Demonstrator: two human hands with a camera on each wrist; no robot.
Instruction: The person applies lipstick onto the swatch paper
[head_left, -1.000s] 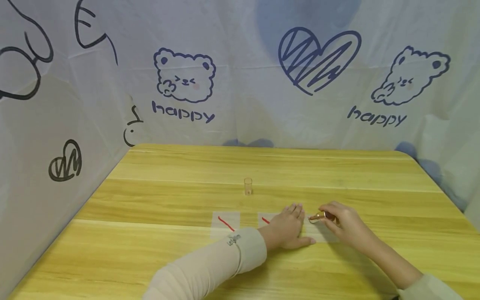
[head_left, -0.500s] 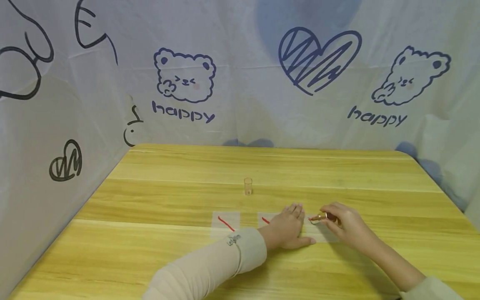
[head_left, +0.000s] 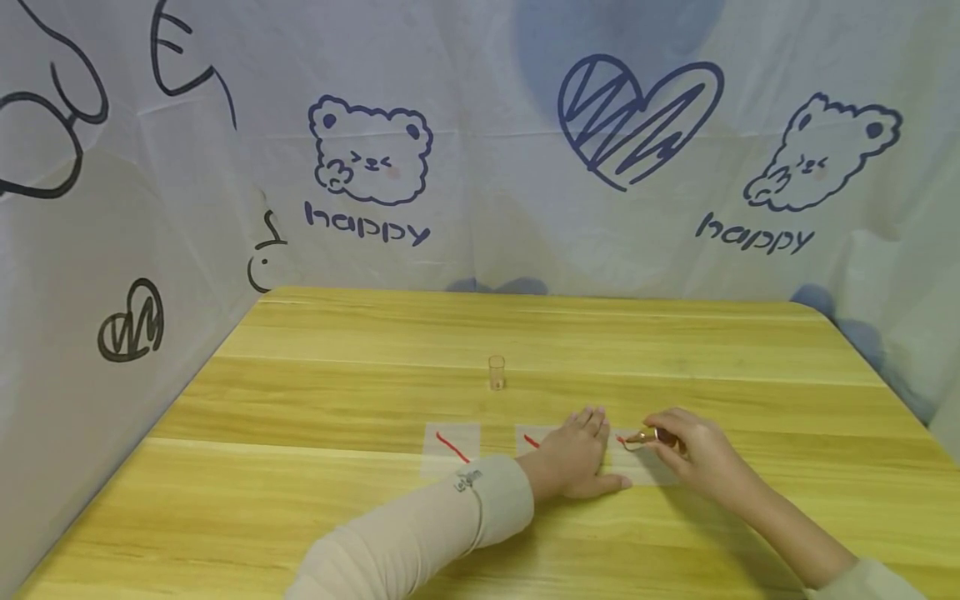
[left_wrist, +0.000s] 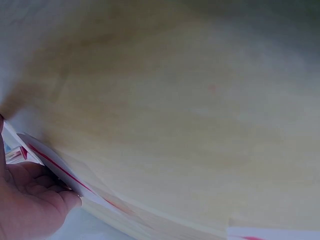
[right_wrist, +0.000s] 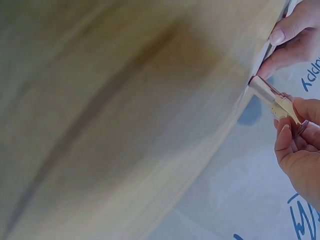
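Between its thumb and fingers my right hand pinches a gold lipstick. The lipstick's tip meets the right-hand sheet of paper, at the lower end of a short red mark. My left hand lies flat with straight fingers, over the middle sheet and against the left edge of the right-hand one. A red stroke on the middle sheet runs under that hand. Further left is another white sheet with a slanting red line.
A small clear cylinder, perhaps a cap, stands upright behind the sheets on the wooden table. Cloth with drawn bears and hearts hangs behind the table and along its sides.
A red mark has appeared on the right-hand sheet and grown longer. My right hand has shifted slightly right with the lipstick. My left hand has stayed in place.
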